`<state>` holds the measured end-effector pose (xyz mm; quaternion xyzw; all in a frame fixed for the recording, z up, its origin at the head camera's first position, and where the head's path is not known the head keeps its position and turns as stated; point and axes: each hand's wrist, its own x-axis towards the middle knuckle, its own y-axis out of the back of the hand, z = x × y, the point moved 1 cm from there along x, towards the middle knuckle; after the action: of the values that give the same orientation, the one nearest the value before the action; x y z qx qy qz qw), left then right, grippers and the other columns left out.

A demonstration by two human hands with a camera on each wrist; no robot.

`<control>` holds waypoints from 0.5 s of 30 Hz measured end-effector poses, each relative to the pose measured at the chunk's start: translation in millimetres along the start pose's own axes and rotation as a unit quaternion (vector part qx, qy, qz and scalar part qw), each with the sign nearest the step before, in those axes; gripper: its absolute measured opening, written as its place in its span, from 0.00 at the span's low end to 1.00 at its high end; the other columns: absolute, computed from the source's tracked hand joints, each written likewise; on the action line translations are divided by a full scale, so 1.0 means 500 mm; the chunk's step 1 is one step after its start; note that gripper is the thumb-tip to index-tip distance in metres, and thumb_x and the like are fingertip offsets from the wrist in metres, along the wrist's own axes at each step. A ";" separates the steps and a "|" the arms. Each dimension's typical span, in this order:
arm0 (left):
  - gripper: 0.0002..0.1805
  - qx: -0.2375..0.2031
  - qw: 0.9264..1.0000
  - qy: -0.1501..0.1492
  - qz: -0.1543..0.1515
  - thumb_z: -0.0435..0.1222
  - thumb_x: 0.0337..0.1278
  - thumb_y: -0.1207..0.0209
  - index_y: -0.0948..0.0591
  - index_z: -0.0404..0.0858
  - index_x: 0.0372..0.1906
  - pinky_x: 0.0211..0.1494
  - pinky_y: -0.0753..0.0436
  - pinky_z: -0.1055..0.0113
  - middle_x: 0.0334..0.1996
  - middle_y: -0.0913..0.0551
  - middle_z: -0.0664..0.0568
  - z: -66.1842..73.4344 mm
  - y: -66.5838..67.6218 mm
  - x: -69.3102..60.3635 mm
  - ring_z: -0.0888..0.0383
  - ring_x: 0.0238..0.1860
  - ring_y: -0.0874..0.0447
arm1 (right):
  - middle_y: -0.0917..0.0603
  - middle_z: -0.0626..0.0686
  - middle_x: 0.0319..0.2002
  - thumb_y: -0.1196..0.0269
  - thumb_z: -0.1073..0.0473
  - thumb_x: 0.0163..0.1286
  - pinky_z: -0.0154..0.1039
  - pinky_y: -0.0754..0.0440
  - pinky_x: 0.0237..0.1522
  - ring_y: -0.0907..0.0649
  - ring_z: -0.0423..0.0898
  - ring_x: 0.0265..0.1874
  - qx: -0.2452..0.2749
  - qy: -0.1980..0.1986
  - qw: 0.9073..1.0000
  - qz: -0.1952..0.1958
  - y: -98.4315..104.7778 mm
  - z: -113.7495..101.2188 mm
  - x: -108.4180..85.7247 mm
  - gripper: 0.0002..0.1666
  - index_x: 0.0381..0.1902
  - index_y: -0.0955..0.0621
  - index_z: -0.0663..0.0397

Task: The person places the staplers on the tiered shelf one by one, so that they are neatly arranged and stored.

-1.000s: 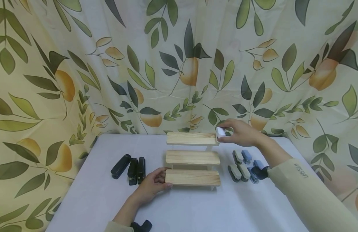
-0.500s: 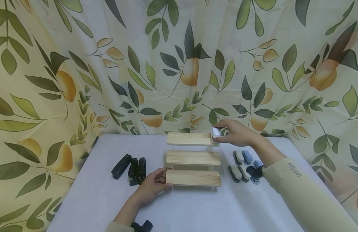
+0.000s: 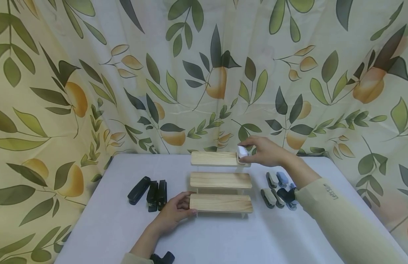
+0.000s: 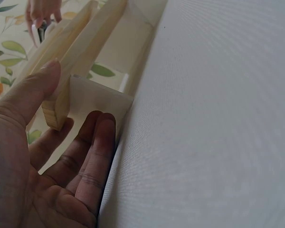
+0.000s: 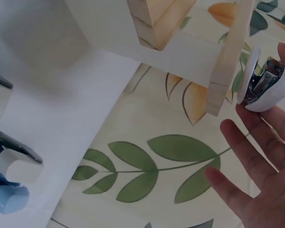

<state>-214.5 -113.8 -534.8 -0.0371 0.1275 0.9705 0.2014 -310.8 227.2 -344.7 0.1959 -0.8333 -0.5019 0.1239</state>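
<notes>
A three-tier stand with light wooden shelves (image 3: pixel 220 180) is on the white table. My left hand (image 3: pixel 175 212) grips the left end of its lowest shelf; in the left wrist view the thumb of that hand (image 4: pixel 42 156) lies on the wood and the fingers reach beneath. At the right end of the top shelf, my right hand (image 3: pixel 265 151) pinches a small white stapler (image 3: pixel 242 151). The right wrist view shows the white stapler (image 5: pixel 268 85) between thumb and fingers of the hand (image 5: pixel 270 175), close beside the shelf board (image 5: pixel 228 61); contact cannot be told.
Several black staplers (image 3: pixel 139 190) lie left of the stand. To its right, below my right forearm, are several small staplers, some whitish (image 3: pixel 268 198), others blue (image 3: pixel 282 178). A leaf-and-fruit patterned curtain (image 3: pixel 204 73) hangs behind the table (image 3: pixel 101 220).
My right hand has moved left with the white stapler, from the top shelf's right edge to slightly further in along it. The left hand has kept its grip on the lowest shelf.
</notes>
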 end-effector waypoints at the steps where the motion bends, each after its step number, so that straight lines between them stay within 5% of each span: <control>1: 0.39 0.001 1.000 0.001 0.000 0.50 0.57 0.27 0.27 0.47 0.73 0.53 0.17 0.68 0.52 0.17 0.51 0.000 0.000 0.000 0.57 0.50 0.15 | 0.18 0.59 0.64 0.25 0.48 0.64 0.63 0.22 0.62 0.20 0.60 0.63 0.001 0.000 1.000 -0.002 -0.001 -0.001 0.001 0.37 0.66 0.21 0.59; 15: 0.39 0.000 1.000 -0.007 -0.003 0.50 0.57 0.27 0.28 0.48 0.73 0.52 0.17 0.69 0.53 0.18 0.50 -0.005 0.002 -0.001 0.56 0.50 0.14 | 0.19 0.58 0.64 0.26 0.49 0.65 0.60 0.20 0.61 0.20 0.58 0.60 0.002 -0.018 1.000 -0.019 -0.012 -0.004 0.010 0.38 0.69 0.22 0.58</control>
<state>-214.4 -115.2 -536.7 -0.0303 0.1256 0.9702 0.2049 -313.3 220.8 -348.8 0.2033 -0.8327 -0.5056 0.0987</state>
